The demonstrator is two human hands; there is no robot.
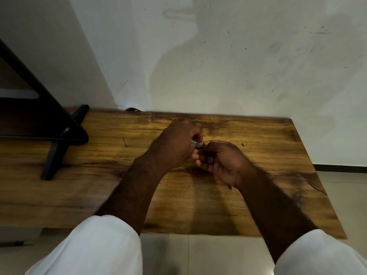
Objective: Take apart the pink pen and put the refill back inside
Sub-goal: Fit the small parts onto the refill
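Both hands meet above the middle of the wooden table point(258, 139). My left hand point(176, 145) and my right hand point(220, 159) are closed around the pen, which is almost wholly hidden. Only a short silvery piece of the pen point(196, 143) shows between the two fists, and a small pink end of the pen point(232, 188) pokes out below the heel of my right hand. I cannot tell whether the pen is in one piece or pulled apart. The refill is not visible as a separate part.
A thin dark stick-like item point(124, 141) lies on the table to the left of my hands, and a tiny dark piece point(243, 144) lies to the right. A black stand point(59, 139) occupies the table's left end. A white wall rises behind the table.
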